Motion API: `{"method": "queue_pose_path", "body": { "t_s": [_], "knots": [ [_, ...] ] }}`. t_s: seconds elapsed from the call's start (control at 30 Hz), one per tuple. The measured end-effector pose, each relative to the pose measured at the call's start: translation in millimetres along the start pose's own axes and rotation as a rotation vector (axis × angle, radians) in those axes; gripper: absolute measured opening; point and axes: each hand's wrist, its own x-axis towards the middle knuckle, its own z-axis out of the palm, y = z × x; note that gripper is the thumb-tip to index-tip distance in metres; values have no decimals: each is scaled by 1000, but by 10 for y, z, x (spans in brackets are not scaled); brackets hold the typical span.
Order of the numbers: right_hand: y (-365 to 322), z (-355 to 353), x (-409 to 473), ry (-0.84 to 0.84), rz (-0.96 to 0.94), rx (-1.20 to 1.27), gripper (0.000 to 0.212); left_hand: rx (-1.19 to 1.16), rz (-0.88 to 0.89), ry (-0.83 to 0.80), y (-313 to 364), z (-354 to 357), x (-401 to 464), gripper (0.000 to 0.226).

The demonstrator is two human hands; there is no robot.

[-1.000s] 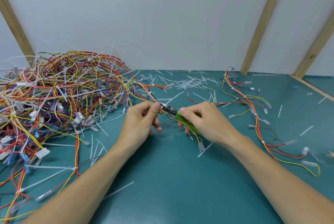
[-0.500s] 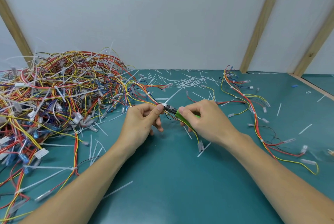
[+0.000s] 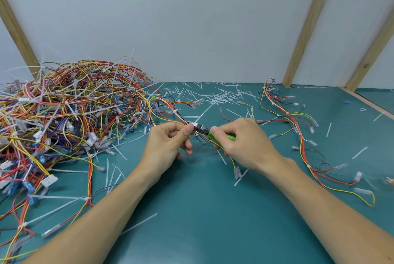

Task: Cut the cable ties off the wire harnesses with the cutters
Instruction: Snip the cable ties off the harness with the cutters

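Both hands raised slightly; cutters still gripped.

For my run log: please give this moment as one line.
left hand: pinches harness | right hand: grips green cutters | cutter tip at white tie | cut: cannot tell

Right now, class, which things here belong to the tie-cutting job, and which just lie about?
In the job:
- left hand, pinching the harness wires
- right hand, gripping the green cutters
- tangled harness pile

Lying about:
- cut tie scraps
- harness at right
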Motion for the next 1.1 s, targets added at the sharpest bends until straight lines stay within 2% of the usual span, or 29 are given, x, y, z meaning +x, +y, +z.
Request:
{"method": "queue_pose_path", "body": {
  "t_s": [0.4,0.6,0.8,0.93,1.0,1.03,1.1],
  "knots": [
    [-25,-26,16,-1,-1,-31,55,-21,-10,24,34,5,-14,26],
    [53,-15,34,122,130,67,54,-31,-40,36,46,9,-11,26],
    [133,2,60,200,249,26,49,39,-69,78,27,-10,14,23],
    [142,34,87,137,342,4,29,122,-47,109,16,-9,21,19],
    [180,36,93,77,365,24,14,170,-25,123,22,-4,8,27],
    [199,30,90,35,369,52,21,191,-10,132,17,-4,7,30],
    [226,9,84,-42,361,112,34,222,25,158,0,-8,19,22]
  ]
}}
